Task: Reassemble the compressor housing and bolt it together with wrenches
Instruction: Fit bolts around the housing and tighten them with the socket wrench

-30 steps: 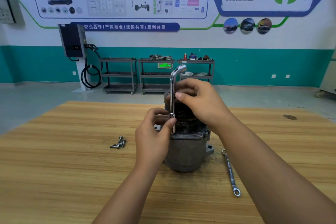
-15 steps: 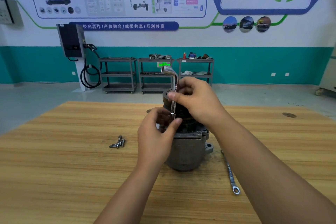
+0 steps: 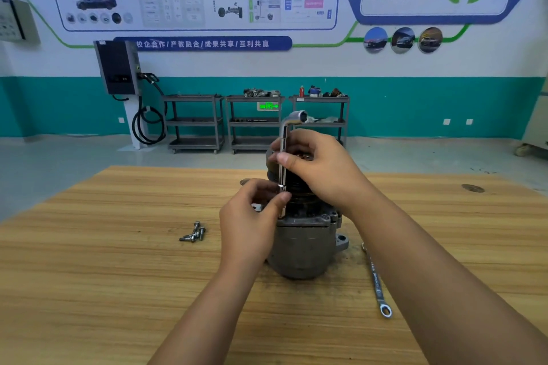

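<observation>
The grey compressor housing (image 3: 302, 246) stands upright in the middle of the wooden table (image 3: 103, 275), with a dark pulley section on top, mostly hidden by my hands. An L-shaped socket wrench (image 3: 283, 139) stands vertically at the housing's upper left flange, its bent head pointing right. My right hand (image 3: 320, 166) pinches the wrench's upper shaft. My left hand (image 3: 252, 216) pinches the lower shaft just above the flange. The bolt under the wrench tip is hidden.
Three loose bolts (image 3: 194, 232) lie on the table to the left of the housing. A flat ring spanner (image 3: 376, 281) lies to its right. Grey shelving carts (image 3: 255, 121) and a wall charger (image 3: 118, 68) stand far behind the table.
The wrench's bent head swung from pointing right to left and back to the right, as my fingers twirled the shaft. Both hands stayed at the housing.
</observation>
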Motion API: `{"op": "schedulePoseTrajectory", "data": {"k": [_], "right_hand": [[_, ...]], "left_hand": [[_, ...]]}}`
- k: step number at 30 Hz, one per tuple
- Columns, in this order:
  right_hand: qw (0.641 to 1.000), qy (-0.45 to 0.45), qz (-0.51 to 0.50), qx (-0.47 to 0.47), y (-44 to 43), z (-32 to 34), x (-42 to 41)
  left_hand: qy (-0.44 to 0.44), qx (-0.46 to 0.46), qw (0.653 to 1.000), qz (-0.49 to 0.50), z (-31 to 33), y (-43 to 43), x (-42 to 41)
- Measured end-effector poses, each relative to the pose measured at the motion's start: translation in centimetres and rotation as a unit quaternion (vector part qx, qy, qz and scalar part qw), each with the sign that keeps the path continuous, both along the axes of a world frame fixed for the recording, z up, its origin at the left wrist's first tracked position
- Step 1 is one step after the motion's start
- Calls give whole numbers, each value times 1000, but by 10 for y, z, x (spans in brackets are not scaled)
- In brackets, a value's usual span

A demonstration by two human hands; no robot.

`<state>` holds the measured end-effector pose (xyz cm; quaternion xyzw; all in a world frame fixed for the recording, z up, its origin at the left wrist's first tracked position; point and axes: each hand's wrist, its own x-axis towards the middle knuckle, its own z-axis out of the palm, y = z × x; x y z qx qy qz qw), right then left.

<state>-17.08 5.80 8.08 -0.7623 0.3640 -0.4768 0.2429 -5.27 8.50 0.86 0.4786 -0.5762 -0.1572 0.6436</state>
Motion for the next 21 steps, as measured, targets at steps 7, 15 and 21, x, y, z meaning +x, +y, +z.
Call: {"op": "schedulePoseTrajectory", "data": {"k": [7,15,21], "right_hand": [[999,-6,-32,-22,-1,-2,3],[998,-27,-45,-27,-3,-4,3],[1000,-3,13,3,-2,-2,1]], "left_hand": [[-3,-1,1000,-3,0,3,-1],[-4,0,1000,13,-3,3,-2],[-29,-16,999,20,-3,0,-1]]}}
